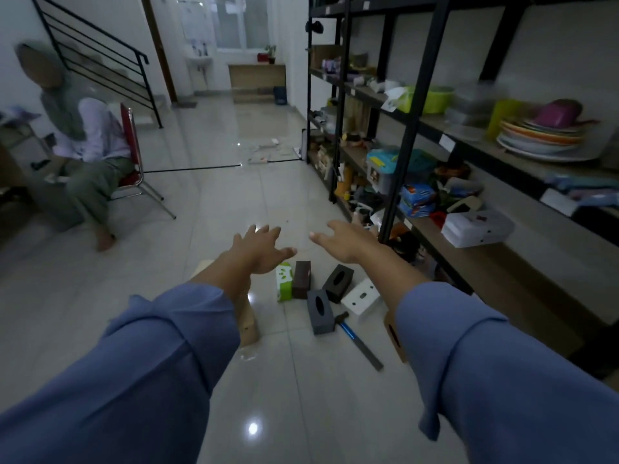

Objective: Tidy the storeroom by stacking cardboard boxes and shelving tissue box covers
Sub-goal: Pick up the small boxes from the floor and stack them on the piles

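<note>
**A:** Which step is the person on?

**B:** Judging by the floor, the very beginning. Both arms stretch forward, and the left hand [258, 247] and right hand [345, 241] are spread with loose fingers, grasping nothing and touching nothing.

**A:** Where are the tissue box covers?

**B:** On the tiles just below the hands, near the foot of the shelf rack [402, 162] on the right. A green-and-white cover [284, 283] and a brown cover [301, 279] stand side by side. Right of them lie a black cover [338, 283] and a white cover [361, 299], with a dark grey cover [320, 311] nearer. None is shelved.

**A:** And the cardboard?

**B:** One cardboard box [249, 324] sits on the left, partly hidden under the left forearm. A second box [395, 333] shows beside the right sleeve. They are apart, not stacked.

**A:** Anything in the way?

**B:** A blue-handled tool [358, 341] lies slantwise just beside the grey cover. A seated person [83, 145] is far left, well apart.

**A:** The next move?

**B:** Probably lowering a hand to one cover, closing round its sides, then finding bare board on the rack. The low shelf on the near right looks freest.
</note>
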